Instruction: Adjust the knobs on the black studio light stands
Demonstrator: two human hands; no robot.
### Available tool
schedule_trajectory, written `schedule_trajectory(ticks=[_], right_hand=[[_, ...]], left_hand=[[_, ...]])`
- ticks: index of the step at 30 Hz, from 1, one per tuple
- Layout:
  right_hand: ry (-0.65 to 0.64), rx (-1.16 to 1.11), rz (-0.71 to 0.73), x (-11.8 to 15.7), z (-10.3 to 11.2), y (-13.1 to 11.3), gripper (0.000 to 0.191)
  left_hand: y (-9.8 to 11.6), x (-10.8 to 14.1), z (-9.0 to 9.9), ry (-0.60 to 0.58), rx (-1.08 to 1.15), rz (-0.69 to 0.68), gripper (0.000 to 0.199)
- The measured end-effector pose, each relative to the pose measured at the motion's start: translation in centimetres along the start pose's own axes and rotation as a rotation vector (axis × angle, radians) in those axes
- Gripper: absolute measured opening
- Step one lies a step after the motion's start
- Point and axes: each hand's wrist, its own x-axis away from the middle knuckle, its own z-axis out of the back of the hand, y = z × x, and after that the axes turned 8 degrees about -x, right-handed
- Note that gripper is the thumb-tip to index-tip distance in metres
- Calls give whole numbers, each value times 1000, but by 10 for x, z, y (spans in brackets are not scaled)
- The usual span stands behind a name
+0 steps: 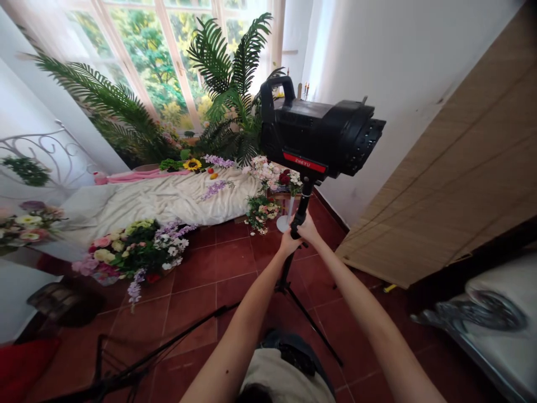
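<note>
A black studio light [308, 131] with a red label sits on top of a black light stand [302, 202], its front facing right. Both hands grip the stand's upright tube below the lamp. My left hand [289, 242] is wrapped round it from the left, a little lower. My right hand [308, 228] closes round the tube from the right, by a clamp collar. Some of the fingers are hidden behind the tube. Lower down, the stand's legs [314, 324] spread out over the red tiled floor [235, 254].
A bed with a cream cover [176, 201] stands ahead, with flower bunches [134, 249] in front. Palm leaves [230, 67] rise by the window. On the right hangs a bamboo blind [453, 162], near a silver-framed seat [482, 319]. Another black stand [168, 347] crosses the floor at lower left.
</note>
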Motion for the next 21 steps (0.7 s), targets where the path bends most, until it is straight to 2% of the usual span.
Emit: schedule_trajectory(ticks=[5,9,15,18,21], right_hand=[[-164,-69,-61,-3,12,1,44],[-305,-53,-161,-3,20,-1,44],[-302,1,-190,4,25,4,37],[-323,1,-196,5,25,3,40],[-287,21,-190,8,24,-1,45]], left_hand=[[5,2,-2,49,-1,-6,31],[9,3,-3,59,25,54,24],[8,3,-4,38,43,20,19],[10,3,-4,17,26,21,19],[9,3,-4,19,22,34,26]])
